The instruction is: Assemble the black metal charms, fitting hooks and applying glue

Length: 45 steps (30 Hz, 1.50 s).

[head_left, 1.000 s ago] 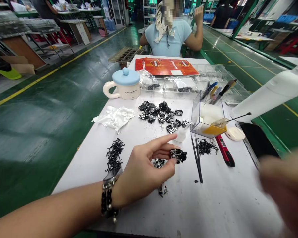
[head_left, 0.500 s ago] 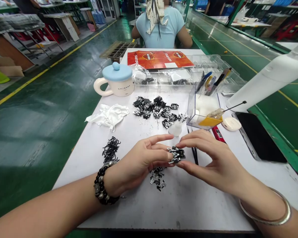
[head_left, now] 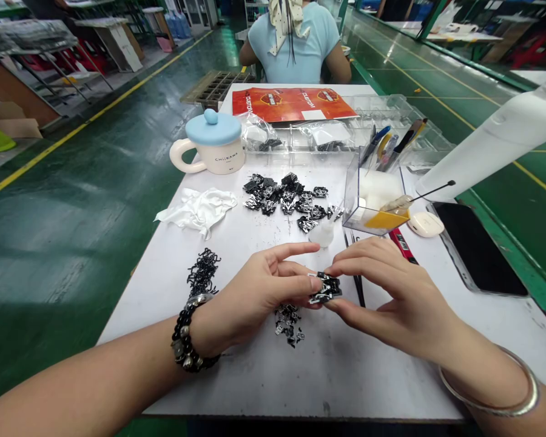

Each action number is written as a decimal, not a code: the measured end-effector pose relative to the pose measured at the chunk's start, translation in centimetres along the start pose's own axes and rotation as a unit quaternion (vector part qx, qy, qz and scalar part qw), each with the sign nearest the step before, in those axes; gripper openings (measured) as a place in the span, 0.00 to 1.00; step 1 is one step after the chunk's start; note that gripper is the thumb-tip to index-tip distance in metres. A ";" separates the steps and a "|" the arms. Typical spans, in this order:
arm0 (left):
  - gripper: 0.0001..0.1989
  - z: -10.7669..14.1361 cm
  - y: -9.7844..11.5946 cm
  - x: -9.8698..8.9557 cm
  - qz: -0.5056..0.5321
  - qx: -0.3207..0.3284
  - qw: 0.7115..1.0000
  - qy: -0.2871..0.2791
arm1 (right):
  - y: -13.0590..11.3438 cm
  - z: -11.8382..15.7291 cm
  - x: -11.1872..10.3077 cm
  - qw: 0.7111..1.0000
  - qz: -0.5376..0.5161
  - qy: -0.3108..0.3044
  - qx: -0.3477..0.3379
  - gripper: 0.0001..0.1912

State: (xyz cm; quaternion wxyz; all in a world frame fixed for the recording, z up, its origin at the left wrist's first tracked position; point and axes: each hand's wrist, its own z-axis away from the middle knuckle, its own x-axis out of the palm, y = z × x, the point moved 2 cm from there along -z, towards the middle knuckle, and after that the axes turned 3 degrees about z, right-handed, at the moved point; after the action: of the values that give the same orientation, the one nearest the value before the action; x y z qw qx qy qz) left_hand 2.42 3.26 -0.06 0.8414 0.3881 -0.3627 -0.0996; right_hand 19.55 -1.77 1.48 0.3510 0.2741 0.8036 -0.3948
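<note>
A small black and silver part [head_left: 326, 287] is held between both hands over the middle of the table. My left hand [head_left: 259, 291] pinches its left side, thumb on top and index finger stretched out past it. The thumb and fingertips of my right hand [head_left: 391, 297] grip its right side. Beyond the hands lies a pile of similar black and silver parts [head_left: 286, 197], with a small white bottle [head_left: 322, 234] at its near right. Black hook-shaped pieces [head_left: 202, 272] are heaped left of my left hand. Tiny metal pieces [head_left: 289, 325] lie just below it.
On the white table [head_left: 255, 388] are a lidded mug [head_left: 218, 149], a white cloth [head_left: 200, 209], a clear box with pens [head_left: 375, 197], tweezers [head_left: 358, 285], a phone [head_left: 480, 249] and a red printed sheet [head_left: 291, 104]. A large white bottle [head_left: 486, 136] leans in at right. A person [head_left: 295, 45] sits ahead.
My left thumb has moved slightly right, further onto the part. The part appears slightly turned between the fingers. The camera view has shifted a little.
</note>
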 end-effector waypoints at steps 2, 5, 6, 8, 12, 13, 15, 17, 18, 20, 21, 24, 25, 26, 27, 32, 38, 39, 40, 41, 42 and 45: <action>0.27 0.1 0.0 0.0 -0.016 0.019 1.000 0.007 | 0.0 0.0 0.1 1.000 -0.001 0.000 0.000 0.10; 0.26 0.1 -0.1 -0.1 -0.032 0.031 0.999 0.022 | -0.1 0.1 0.2 1.000 -0.006 -0.004 0.004 0.10; 0.26 0.2 -0.1 -0.1 -0.036 0.032 0.999 0.023 | -0.1 0.1 0.2 1.000 -0.008 -0.005 0.006 0.10; 0.26 0.2 -0.1 0.0 -0.043 0.034 0.998 0.021 | -0.1 0.1 0.2 1.000 -0.011 -0.008 0.008 0.10; 0.23 0.2 -0.1 0.0 -0.053 0.038 0.998 0.023 | 0.0 0.2 0.3 1.000 -0.018 -0.011 0.012 0.10; 0.23 0.3 0.0 0.0 -0.055 0.038 0.997 0.024 | 0.0 0.2 0.3 1.000 -0.019 -0.012 0.013 0.10; 0.23 0.3 0.0 0.0 -0.059 0.036 0.997 0.025 | 0.0 0.2 0.4 1.000 -0.021 -0.014 0.015 0.11; 0.23 0.4 0.1 0.0 -0.065 0.030 0.997 0.027 | 0.1 0.2 0.5 0.999 -0.021 -0.017 0.019 0.11; 0.23 0.4 0.1 0.0 -0.067 0.029 0.997 0.030 | 0.1 0.2 0.5 0.999 -0.022 -0.017 0.020 0.10; 0.23 0.3 0.1 0.0 -0.068 0.034 0.996 0.035 | 0.1 0.1 0.5 0.999 -0.027 -0.015 0.020 0.10; 0.23 0.3 0.1 0.0 -0.067 0.039 0.996 0.036 | 0.1 0.1 0.5 0.999 -0.032 -0.016 0.022 0.10; 0.22 0.1 0.2 0.0 -0.044 0.040 0.998 0.026 | 0.2 0.1 0.4 0.997 -0.058 -0.020 0.041 0.11; 0.21 0.1 0.2 0.0 -0.025 0.034 0.999 0.020 | 0.3 0.2 0.4 0.996 -0.074 -0.020 0.053 0.11; 0.20 0.1 0.3 0.0 0.002 0.027 1.000 0.011 | 0.4 0.2 0.4 0.993 -0.099 -0.017 0.064 0.11; 0.19 0.1 0.3 0.1 0.034 0.019 0.999 -0.001 | 0.5 0.3 0.3 0.989 -0.129 -0.013 0.072 0.12; 0.12 0.2 0.0 0.7 0.143 -0.010 0.984 -0.104 | 0.6 0.5 0.4 0.953 -0.285 0.014 0.102 0.11; 0.12 1.0 -0.4 1.3 0.130 0.040 0.977 -0.164 | 1.1 0.6 0.8 0.912 -0.395 -0.057 0.094 0.17; 0.14 1.5 -0.5 1.5 0.124 0.039 0.975 -0.181 | 1.1 0.5 1.0 0.901 -0.418 -0.067 0.092 0.19; 0.16 2.0 -0.7 1.7 0.113 0.029 0.972 -0.206 | 1.0 0.2 1.2 0.893 -0.433 -0.072 0.097 0.19; 0.17 2.6 -1.1 2.0 0.102 0.009 0.965 -0.242 | 0.7 -0.2 1.6 0.892 -0.432 -0.078 0.108 0.17; 0.18 3.0 -1.6 2.3 0.094 -0.017 0.955 -0.281 | 0.3 -0.8 2.1 0.900 -0.409 -0.094 0.120 0.13; 0.22 3.2 -4.2 3.4 0.090 -0.080 0.922 -0.368 | -1.7 -3.4 4.4 0.950 -0.231 -0.187 0.098 0.04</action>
State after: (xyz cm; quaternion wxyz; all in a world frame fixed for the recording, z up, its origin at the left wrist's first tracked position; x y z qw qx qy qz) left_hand 3.10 -2.96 0.12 0.6825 0.2216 -0.6709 -0.1873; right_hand 14.46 0.84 0.32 0.3654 0.0352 0.7227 -0.5857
